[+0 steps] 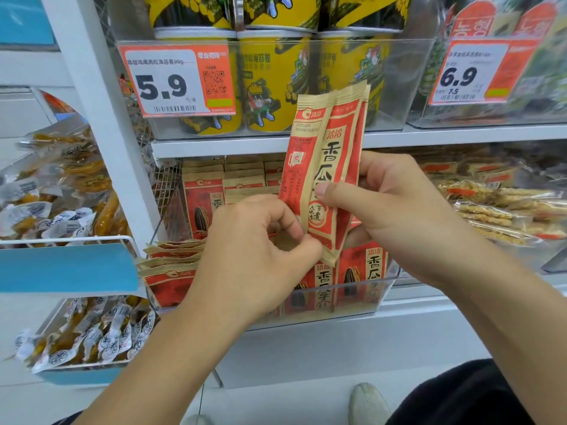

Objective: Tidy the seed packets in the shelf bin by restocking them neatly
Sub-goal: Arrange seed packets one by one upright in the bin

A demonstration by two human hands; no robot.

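Right hand [395,210]: thumb pinching upright seed packets [328,167] above the clear shelf bin [362,299]. Left hand [254,250]: fingertips pinching their lower edge. Bin front half-filled; rear rows packed.

Two red-tan seed pkts [325,167] held upright above clear bin [362,299] — more pkts [202,207] stacked inside, uneven.

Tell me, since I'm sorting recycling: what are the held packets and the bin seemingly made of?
Packets: matte kraft-look paper, likely film-lined; tan, dull, creased, with crimped ends. Bin: clear rigid plastic, glossy; packets show through its front wall.
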